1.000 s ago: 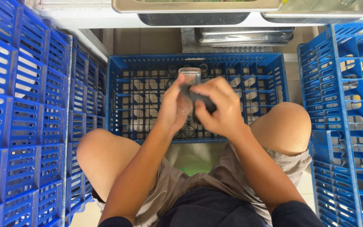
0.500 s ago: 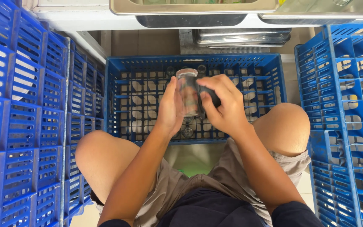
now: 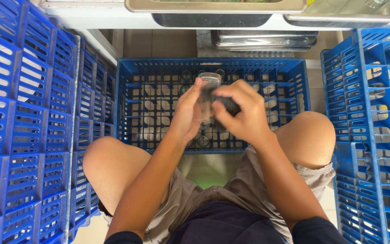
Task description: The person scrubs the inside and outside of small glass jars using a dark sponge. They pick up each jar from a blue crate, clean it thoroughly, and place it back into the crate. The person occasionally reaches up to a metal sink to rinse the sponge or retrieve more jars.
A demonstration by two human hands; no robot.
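head view: the left hand (image 3: 187, 113) is wrapped around a clear glass (image 3: 209, 90), holding it upright over the blue crate (image 3: 132, 81) between the knees. the right hand (image 3: 244, 113) is closed on a dark object (image 3: 229, 106) pressed against the glass; what it is can't be told. more glasses (image 3: 202, 140) sit in the crate's compartments. taller blue crates (image 3: 23, 135) flank both sides.

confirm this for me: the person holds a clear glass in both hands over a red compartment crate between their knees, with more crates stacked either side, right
Not quite: the crate is blue, not red, as the head view shows. The rest holds: the left hand and right hand hold a clear glass over it, between the knees, with more blue crates stacked either side.
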